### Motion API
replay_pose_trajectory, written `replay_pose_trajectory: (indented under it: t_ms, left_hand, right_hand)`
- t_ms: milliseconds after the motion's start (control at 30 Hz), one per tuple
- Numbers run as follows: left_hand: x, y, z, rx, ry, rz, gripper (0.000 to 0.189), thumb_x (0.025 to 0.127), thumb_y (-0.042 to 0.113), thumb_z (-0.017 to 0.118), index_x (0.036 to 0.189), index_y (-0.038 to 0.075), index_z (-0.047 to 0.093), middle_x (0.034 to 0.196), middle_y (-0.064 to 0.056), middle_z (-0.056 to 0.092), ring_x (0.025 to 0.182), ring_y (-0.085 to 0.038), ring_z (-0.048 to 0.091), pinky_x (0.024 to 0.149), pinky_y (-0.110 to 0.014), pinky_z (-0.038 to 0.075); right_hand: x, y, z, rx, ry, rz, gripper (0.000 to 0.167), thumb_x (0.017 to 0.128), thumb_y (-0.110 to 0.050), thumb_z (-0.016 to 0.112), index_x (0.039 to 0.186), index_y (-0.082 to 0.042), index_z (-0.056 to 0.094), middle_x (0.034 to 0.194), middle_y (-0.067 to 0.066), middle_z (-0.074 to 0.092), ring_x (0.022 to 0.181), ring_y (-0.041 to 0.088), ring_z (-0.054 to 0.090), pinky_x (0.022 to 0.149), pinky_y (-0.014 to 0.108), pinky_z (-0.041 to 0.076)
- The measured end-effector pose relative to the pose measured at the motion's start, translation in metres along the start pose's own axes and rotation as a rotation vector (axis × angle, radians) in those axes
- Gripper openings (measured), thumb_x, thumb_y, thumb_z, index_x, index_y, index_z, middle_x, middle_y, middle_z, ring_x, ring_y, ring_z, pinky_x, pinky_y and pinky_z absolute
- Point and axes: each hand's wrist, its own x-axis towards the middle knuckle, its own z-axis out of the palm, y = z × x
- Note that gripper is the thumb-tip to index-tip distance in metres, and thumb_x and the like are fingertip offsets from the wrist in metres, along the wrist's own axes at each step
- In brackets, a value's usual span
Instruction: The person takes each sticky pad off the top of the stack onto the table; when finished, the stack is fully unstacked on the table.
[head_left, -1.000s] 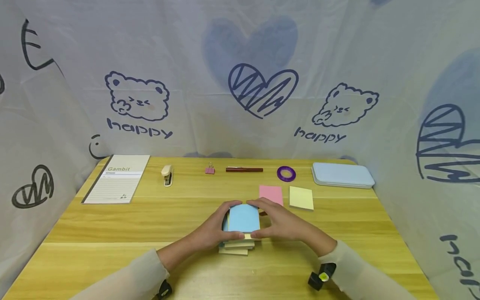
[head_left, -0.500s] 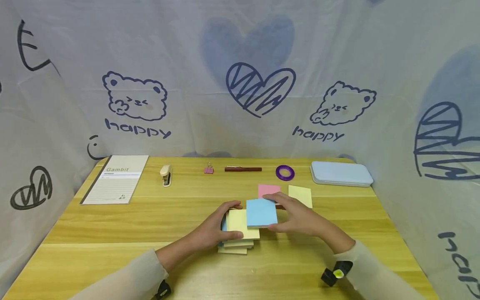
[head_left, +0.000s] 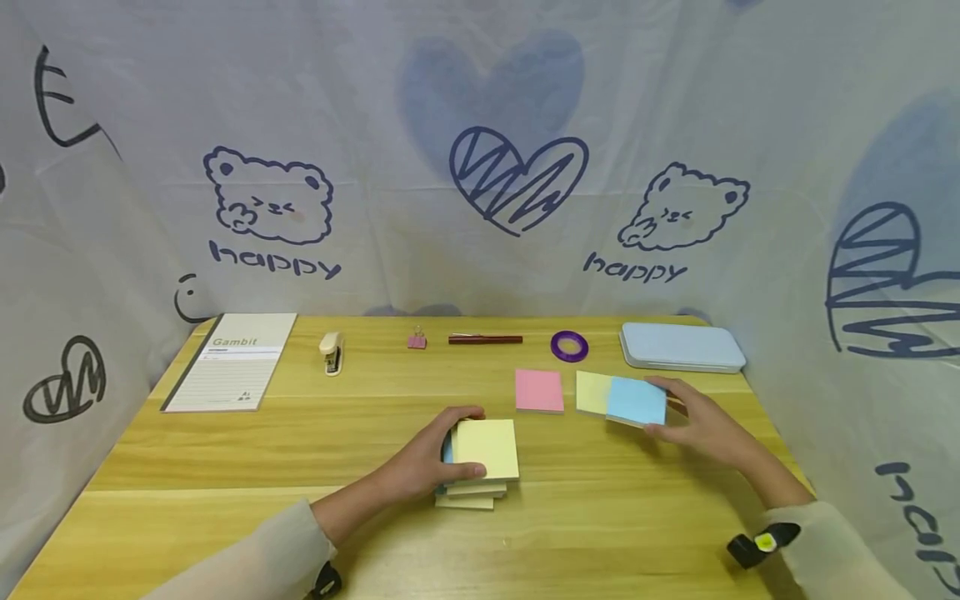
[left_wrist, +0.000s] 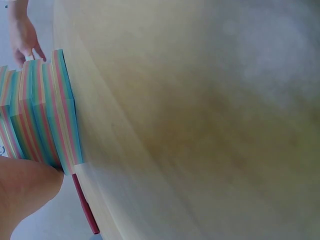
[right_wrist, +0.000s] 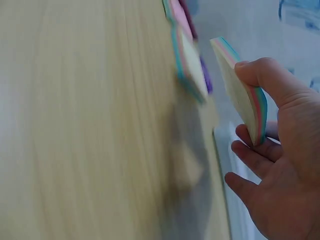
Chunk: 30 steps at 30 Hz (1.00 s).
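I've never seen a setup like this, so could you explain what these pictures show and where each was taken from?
There is no machine arm here, just a person's bare hands. The wide picture comes from a camera worn on the head; the other two come from cameras on the wrists. The left hand grips a stack of sticky notes. The right hand holds a blue-topped pad above the table. Also on the table are a pink pad, yellow pad, notebook, stapler, clip, pen, purple ring and pale blue case.
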Motion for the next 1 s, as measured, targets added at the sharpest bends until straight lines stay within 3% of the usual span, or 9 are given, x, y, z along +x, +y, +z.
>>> replay_pose_trajectory:
  t_ms: [167,333,767,1000]
  left_hand:
    - [-0.001,0.002,-0.001,0.002,-0.004,-0.001,0.078,0.092,0.025,0.081,0.155,0.008,0.039,0.154,-0.012,0.045,0.121,-0.025,0.049,0.106,-0.048,0.038]
    - [0.000,0.001,-0.001,-0.001,-0.008,0.000,0.077,0.092,0.025,0.081,0.155,0.009,0.039,0.152,-0.013,0.046,0.117,-0.025,0.049,0.103,-0.046,0.039]
    - [0.000,0.001,-0.001,-0.008,0.000,-0.005,0.076,0.091,0.024,0.082,0.153,0.009,0.041,0.147,-0.013,0.048,0.112,-0.025,0.050,0.099,-0.045,0.041]
    - [0.000,0.002,-0.001,-0.001,-0.006,-0.022,0.073,0.091,0.024,0.082,0.151,0.007,0.044,0.138,-0.012,0.050,0.107,-0.024,0.050,0.092,-0.042,0.043]
  right_hand:
    - [-0.005,0.039,-0.020,-0.091,0.015,0.100,0.085,0.093,-0.033,0.078,0.154,0.006,0.034,0.155,0.034,0.036,0.140,0.057,0.034,0.110,0.071,0.030]
    - [-0.005,0.056,-0.024,-0.125,-0.009,0.128,0.088,0.091,-0.038,0.080,0.153,0.007,0.037,0.154,0.035,0.037,0.143,0.056,0.029,0.112,0.071,0.024]
    - [0.002,0.052,-0.022,-0.240,-0.050,0.106,0.093,0.088,-0.046,0.082,0.153,0.005,0.039,0.152,0.034,0.040,0.140,0.055,0.034,0.111,0.070,0.027]
    - [0.009,0.019,-0.013,-0.214,-0.013,0.053,0.081,0.092,-0.040,0.078,0.153,0.001,0.042,0.156,0.028,0.041,0.143,0.051,0.034,0.113,0.069,0.028]
